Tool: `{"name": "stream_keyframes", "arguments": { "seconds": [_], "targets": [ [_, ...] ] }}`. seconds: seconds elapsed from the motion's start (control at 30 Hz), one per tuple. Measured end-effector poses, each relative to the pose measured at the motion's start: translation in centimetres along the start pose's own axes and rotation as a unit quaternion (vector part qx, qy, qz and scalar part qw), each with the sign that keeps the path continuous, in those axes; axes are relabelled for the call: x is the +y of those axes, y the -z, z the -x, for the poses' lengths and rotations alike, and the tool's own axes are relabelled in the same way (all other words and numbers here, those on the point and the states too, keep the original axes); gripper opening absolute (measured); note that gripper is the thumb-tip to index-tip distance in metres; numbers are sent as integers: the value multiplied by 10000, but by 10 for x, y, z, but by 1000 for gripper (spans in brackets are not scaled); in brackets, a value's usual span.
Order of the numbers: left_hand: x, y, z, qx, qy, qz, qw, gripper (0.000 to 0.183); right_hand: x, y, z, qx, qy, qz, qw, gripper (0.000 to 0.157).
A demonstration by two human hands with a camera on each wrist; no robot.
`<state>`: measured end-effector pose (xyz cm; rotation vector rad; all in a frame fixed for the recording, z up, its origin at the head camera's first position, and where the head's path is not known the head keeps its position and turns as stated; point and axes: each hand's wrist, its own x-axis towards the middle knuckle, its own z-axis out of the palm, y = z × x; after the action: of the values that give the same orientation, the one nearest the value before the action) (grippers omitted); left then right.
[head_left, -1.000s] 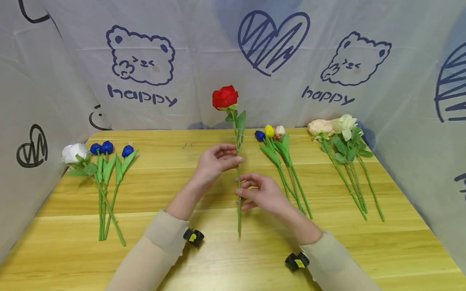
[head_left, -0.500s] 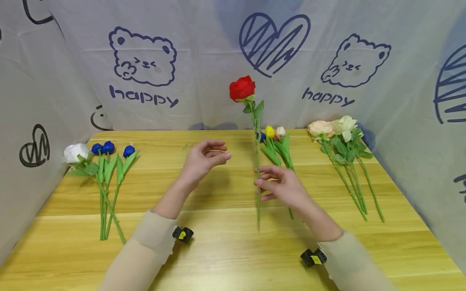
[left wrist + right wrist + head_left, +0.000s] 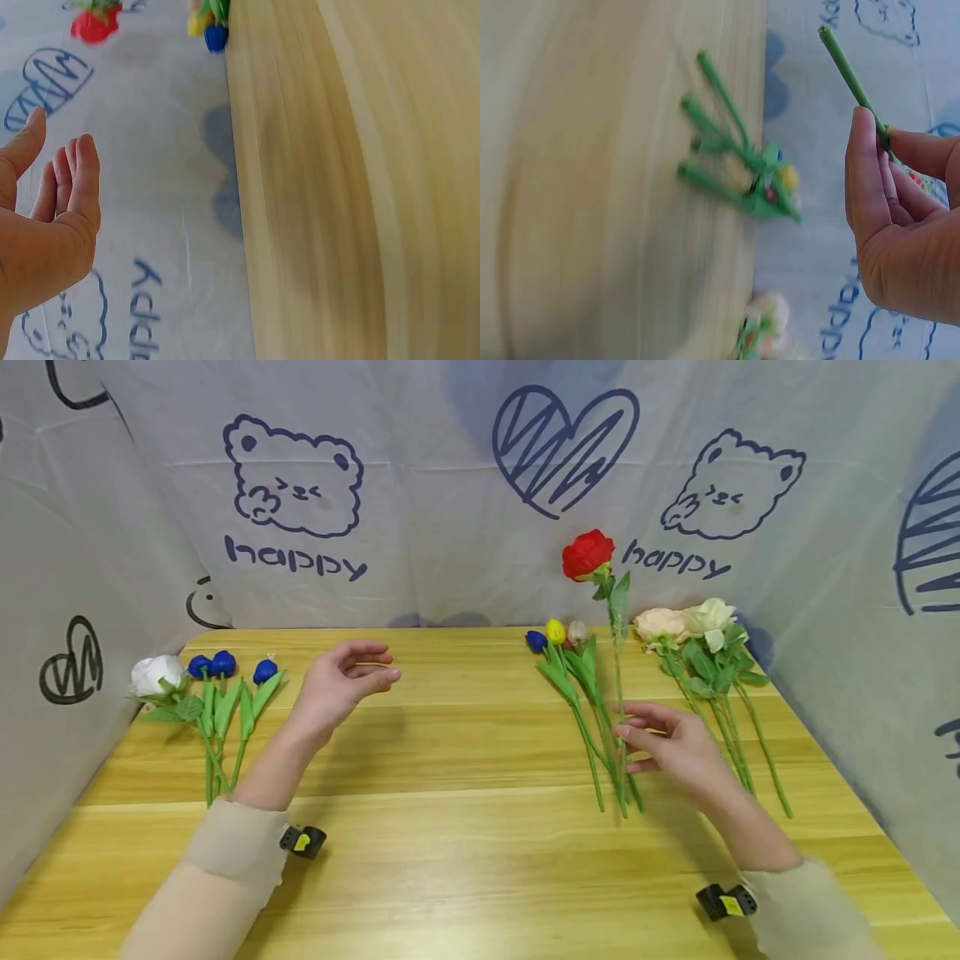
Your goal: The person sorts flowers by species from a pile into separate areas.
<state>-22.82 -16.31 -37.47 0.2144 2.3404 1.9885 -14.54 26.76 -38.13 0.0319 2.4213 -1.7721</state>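
Note:
My right hand (image 3: 675, 747) pinches the green stem of a red artificial rose (image 3: 588, 556) and holds it upright above the table. In the right wrist view the stem (image 3: 844, 67) runs between thumb and fingers, its cut end pointing up and left. Behind the held stem lies a bunch of tulips with blue, yellow (image 3: 555, 631) and pale heads. To the left, my left hand (image 3: 341, 689) hovers over the table with nothing in it, its fingers loosely bent. The left wrist view shows that hand (image 3: 52, 217) with thumb and fingers apart.
At the table's left lie a white rose (image 3: 156, 677) and blue tulips (image 3: 222, 664), their stems partly behind the left forearm. Cream and peach roses (image 3: 708, 622) lie at the right, beyond the right hand. A printed cloth (image 3: 427, 502) hangs behind the wooden table (image 3: 450, 860).
My left hand has let go of the rose's stem and moved left. The right hand has carried the red rose rightward, past the tulip bunch.

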Motion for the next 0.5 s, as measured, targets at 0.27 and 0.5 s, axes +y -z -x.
{"name": "stream_keyframes", "arguments": {
  "seconds": [0.27,0.5],
  "targets": [
    [-2,55,19,291,99,-692,9971,61,22,45,12,314,-149,544,9979,58],
    [-13,92,36,421,117,-1467,9882,61,47,80,14,406,-292,1232,9911,58]
  ]
}}
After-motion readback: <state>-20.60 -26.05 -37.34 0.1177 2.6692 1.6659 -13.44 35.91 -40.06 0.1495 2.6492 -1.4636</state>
